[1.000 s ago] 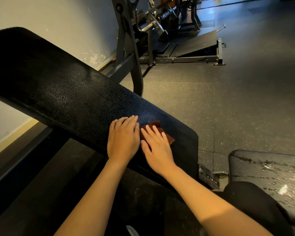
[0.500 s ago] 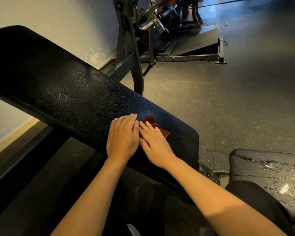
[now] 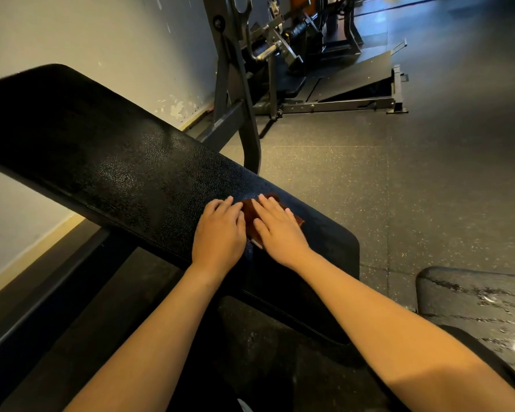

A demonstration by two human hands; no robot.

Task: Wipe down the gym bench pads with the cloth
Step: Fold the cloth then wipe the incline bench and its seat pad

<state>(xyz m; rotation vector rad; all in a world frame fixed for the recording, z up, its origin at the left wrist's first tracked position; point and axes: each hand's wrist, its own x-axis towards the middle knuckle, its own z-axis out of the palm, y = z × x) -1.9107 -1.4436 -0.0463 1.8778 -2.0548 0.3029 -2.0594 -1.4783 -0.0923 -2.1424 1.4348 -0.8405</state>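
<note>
Both hands flat on bench pad [image 3: 137, 173]; right hand [image 3: 280, 230] presses cloth [image 3: 250, 214] — left hand [image 3: 219, 230] just beside.

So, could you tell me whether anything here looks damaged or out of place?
The seat pad at lower right carries pale streaks and shiny patches, wet or worn. The wall paint is chipped low down.

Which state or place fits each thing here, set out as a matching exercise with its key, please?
1 cloth
2 left hand
3 right hand
4 seat pad

A streaked, at lower right
B pressed flat on the cloth
C brown, on the back pad
D flat on bare pad beside the cloth

Pairs: 1-C, 2-D, 3-B, 4-A
</note>
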